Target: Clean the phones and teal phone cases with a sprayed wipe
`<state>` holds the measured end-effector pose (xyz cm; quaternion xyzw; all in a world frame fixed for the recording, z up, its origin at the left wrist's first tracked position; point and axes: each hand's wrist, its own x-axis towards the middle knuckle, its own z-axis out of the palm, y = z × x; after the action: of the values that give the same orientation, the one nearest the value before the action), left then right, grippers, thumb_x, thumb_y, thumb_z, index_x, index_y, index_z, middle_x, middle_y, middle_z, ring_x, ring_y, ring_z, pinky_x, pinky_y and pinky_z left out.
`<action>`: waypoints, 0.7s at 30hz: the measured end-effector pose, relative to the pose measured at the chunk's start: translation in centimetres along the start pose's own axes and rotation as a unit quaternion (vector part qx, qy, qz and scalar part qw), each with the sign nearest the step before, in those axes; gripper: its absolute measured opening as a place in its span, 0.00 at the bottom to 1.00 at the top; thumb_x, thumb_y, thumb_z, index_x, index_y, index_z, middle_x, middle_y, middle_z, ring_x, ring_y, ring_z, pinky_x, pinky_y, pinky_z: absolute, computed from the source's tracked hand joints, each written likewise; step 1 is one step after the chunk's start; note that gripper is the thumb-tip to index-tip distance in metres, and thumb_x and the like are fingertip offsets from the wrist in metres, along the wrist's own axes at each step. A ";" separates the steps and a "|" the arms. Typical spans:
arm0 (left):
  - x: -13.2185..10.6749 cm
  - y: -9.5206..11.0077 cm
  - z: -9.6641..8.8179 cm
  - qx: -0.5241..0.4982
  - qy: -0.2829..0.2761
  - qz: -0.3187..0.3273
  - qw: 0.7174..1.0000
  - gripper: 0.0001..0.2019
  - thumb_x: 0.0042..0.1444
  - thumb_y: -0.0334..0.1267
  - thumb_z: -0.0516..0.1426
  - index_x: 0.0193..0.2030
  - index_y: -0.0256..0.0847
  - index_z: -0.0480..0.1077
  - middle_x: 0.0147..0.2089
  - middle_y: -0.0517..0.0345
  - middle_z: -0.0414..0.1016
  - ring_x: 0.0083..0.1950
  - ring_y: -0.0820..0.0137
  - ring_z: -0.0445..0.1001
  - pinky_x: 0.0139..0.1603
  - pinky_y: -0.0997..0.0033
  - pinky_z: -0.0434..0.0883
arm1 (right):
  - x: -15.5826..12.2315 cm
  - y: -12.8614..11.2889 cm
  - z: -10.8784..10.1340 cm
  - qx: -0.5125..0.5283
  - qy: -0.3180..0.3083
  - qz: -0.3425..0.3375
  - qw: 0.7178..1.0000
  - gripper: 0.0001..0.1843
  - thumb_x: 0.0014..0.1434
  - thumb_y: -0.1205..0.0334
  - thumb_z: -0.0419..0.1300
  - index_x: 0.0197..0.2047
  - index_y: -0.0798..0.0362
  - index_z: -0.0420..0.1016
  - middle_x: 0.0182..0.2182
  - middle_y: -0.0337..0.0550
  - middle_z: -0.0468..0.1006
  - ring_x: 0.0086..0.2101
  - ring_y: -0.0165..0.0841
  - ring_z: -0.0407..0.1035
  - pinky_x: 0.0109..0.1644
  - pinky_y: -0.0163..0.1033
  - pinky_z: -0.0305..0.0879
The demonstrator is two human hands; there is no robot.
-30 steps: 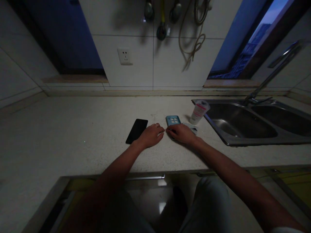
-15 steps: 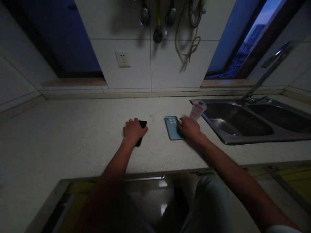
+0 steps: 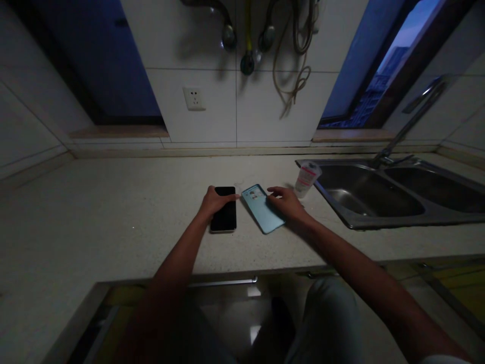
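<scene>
A black smartphone [image 3: 226, 216] is on the light countertop [image 3: 166, 222], its dark screen facing up. My left hand [image 3: 212, 201] grips its upper left side, the thumb stretched across the top of the screen and the other fingers mostly hidden beyond the edge. Just to the right is a light blue phone case [image 3: 263, 210] with camera cut-outs at its far end, tilted and turned askew. My right hand [image 3: 285, 202] pinches the case by its right edge. The phone and the case are apart, with a narrow gap between them.
Behind my right hand stands a clear plastic cup [image 3: 306, 178] with pink print, close to the rim of a double steel sink [image 3: 354, 222]. A faucet [image 3: 409, 119] rises at the back right. On the tiled wall are a socket [image 3: 194, 98], pipes and a looped cord [image 3: 288, 93].
My left hand has shifted on the phone, which now lies straighter with its screen more exposed. My right hand has brought the case leftward, turned and tilted, closer to the phone.
</scene>
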<state>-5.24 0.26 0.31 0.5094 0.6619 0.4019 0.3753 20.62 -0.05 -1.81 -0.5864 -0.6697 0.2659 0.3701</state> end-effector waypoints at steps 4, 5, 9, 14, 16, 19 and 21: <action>-0.2 0.4 0.4 -0.238 -0.057 -0.034 0.969 0.29 0.32 0.46 0.76 0.38 0.40 0.70 0.31 0.56 0.77 0.30 0.66 0.75 0.32 0.65 0.74 | -0.1 0.1 1.6 0.200 -0.063 0.070 0.975 0.21 0.50 0.59 0.64 0.47 0.58 0.80 0.33 0.46 0.82 0.30 0.34 0.73 0.34 0.37 0.67; -0.2 0.5 0.5 -0.281 -0.071 -0.059 0.955 0.26 0.33 0.46 0.75 0.36 0.39 0.71 0.28 0.58 0.75 0.28 0.68 0.74 0.31 0.66 0.74 | -0.1 0.1 1.8 0.239 -0.075 0.084 0.965 0.20 0.49 0.60 0.65 0.45 0.58 0.80 0.32 0.45 0.82 0.30 0.33 0.72 0.33 0.36 0.66; 0.1 0.8 0.7 -0.390 -0.093 -0.178 0.899 0.16 0.43 0.44 0.72 0.31 0.39 0.72 0.25 0.56 0.74 0.24 0.68 0.72 0.28 0.66 0.73 | -0.5 -0.5 2.0 0.338 -0.103 0.128 0.927 0.15 0.46 0.62 0.69 0.39 0.56 0.79 0.33 0.44 0.81 0.29 0.30 0.72 0.30 0.34 0.68; 0.5 0.4 1.0 -0.414 -0.116 -0.211 0.878 0.07 0.51 0.40 0.64 0.31 0.39 0.73 0.27 0.52 0.76 0.27 0.65 0.75 0.36 0.61 0.77 | -0.8 -1.3 1.6 0.413 -0.143 0.139 0.889 0.13 0.47 0.65 0.72 0.38 0.55 0.79 0.36 0.48 0.82 0.31 0.31 0.74 0.31 0.35 0.75; 0.5 0.2 1.2 -0.414 -0.121 -0.218 0.876 0.06 0.53 0.39 0.60 0.31 0.39 0.73 0.28 0.51 0.76 0.29 0.63 0.76 0.38 0.60 0.77 | -1.1 -1.6 1.6 0.425 -0.156 0.140 0.880 0.14 0.47 0.66 0.73 0.38 0.55 0.79 0.36 0.48 0.82 0.32 0.32 0.75 0.32 0.35 0.77; 0.4 -0.1 1.6 -0.399 -0.118 -0.206 0.886 0.06 0.51 0.38 0.58 0.31 0.39 0.73 0.28 0.50 0.76 0.30 0.62 0.76 0.39 0.59 0.76 | -1.4 -2.0 1.8 0.427 -0.160 0.138 0.879 0.15 0.47 0.66 0.73 0.40 0.55 0.80 0.35 0.44 0.81 0.31 0.30 0.75 0.32 0.34 0.77; 0.3 -0.3 2.0 -0.387 -0.111 -0.165 0.900 0.06 0.48 0.35 0.59 0.34 0.38 0.73 0.30 0.52 0.77 0.31 0.62 0.76 0.39 0.60 0.76 | -1.5 -2.1 1.9 0.429 -0.164 0.129 0.879 0.16 0.47 0.65 0.74 0.41 0.54 0.80 0.34 0.42 0.81 0.31 0.30 0.75 0.32 0.33 0.77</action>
<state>-3.60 0.84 -0.73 0.2488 0.4829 0.4992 0.6751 17.89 -1.73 -1.58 -0.3996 -0.4595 0.6648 0.4327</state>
